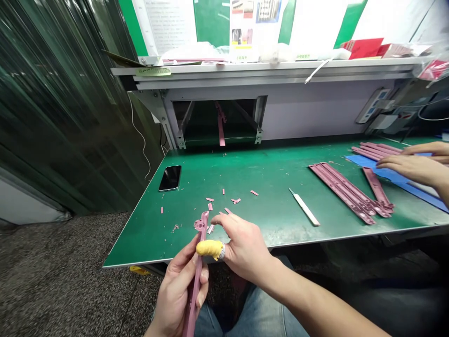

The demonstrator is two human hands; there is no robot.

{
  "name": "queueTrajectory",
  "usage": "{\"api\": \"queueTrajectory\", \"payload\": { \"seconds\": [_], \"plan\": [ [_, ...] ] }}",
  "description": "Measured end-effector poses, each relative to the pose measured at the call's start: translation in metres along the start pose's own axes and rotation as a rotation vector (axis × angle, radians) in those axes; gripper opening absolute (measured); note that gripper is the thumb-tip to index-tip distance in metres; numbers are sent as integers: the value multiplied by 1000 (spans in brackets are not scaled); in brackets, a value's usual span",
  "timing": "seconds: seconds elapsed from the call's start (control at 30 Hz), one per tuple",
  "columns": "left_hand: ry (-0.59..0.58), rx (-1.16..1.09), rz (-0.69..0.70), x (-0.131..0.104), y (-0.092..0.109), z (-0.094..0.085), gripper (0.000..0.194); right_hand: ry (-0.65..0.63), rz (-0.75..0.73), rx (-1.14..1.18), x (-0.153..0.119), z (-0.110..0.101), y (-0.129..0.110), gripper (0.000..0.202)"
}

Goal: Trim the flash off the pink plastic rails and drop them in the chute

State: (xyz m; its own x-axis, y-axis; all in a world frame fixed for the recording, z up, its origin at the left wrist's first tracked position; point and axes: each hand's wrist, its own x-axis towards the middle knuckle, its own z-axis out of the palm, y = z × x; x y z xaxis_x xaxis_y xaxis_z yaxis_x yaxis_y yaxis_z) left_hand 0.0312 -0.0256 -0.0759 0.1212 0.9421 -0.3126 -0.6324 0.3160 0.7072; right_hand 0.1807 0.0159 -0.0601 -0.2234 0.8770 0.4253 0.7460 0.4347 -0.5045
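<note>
My left hand (pixel 180 281) is wrapped round a long, narrow pink plastic strip (pixel 192 299), held tilted at the table's front edge. The strip's upper end carries a round, ring-like detail (pixel 200 225). My right hand (pixel 245 243) is just right of that end, its thumb, in a yellow finger cover (pixel 209 249), lying against or over the strip. Its index finger is bent and apart from the thumb, near a small pale scrap (pixel 210 229); whether it touches the scrap I cannot tell. The other fingers are partly hidden. Small pink offcuts (pixel 254 192) lie scattered beyond.
A white-handled knife (pixel 305 209) lies on the green table (pixel 266 173). Several pink strips (pixel 340 189) lie farther right, near a blue sheet (pixel 389 172) and another person's hands (pixel 414 166). A phone (pixel 170 178) rests at left. Another pink piece (pixel 221 128) sits in the opening behind.
</note>
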Motion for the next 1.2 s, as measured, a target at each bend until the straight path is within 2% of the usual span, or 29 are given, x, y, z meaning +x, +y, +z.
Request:
{"api": "queueTrajectory", "payload": {
  "seconds": [0.13,0.17,0.3,0.33,0.37,0.4,0.53,0.63,0.7,0.8,1.0,1.1,1.2],
  "plan": [
    [-18,-41,20,1,4,-2,35,-112,-67,81,-10,-11,-6,28],
    [-42,-69,-4,3,7,-3,34,-113,-72,144,-13,-16,-5,26],
    [-172,-182,-218,18,31,-2,28,-140,11,297,-30,-36,3,37],
    [-191,-190,-218,21,38,0,30,-156,34,308,-35,-39,4,35],
    [-191,-185,-156,23,45,2,31,-171,45,313,-39,-40,5,32],
    [-180,-163,-34,23,51,6,32,-187,44,312,-44,-40,5,30],
    [-126,54,575,12,69,28,34,-262,-6,211,-60,-23,-5,24],
    [-117,216,800,-6,70,46,28,-301,-21,110,-65,-9,-12,23],
    [-98,274,865,-18,67,55,34,-306,-29,61,-66,-4,-14,23],
    [-51,301,869,-28,61,64,41,-296,-31,7,-63,0,-13,24],
    [-122,322,806,-34,59,60,41,-234,26,-21,-56,-1,-5,23],
    [-142,300,831,-29,67,56,41,-214,45,133,-58,-4,0,21],
    [-121,193,832,-13,73,57,32,-157,88,437,-62,-8,-2,22]
  ]
}}
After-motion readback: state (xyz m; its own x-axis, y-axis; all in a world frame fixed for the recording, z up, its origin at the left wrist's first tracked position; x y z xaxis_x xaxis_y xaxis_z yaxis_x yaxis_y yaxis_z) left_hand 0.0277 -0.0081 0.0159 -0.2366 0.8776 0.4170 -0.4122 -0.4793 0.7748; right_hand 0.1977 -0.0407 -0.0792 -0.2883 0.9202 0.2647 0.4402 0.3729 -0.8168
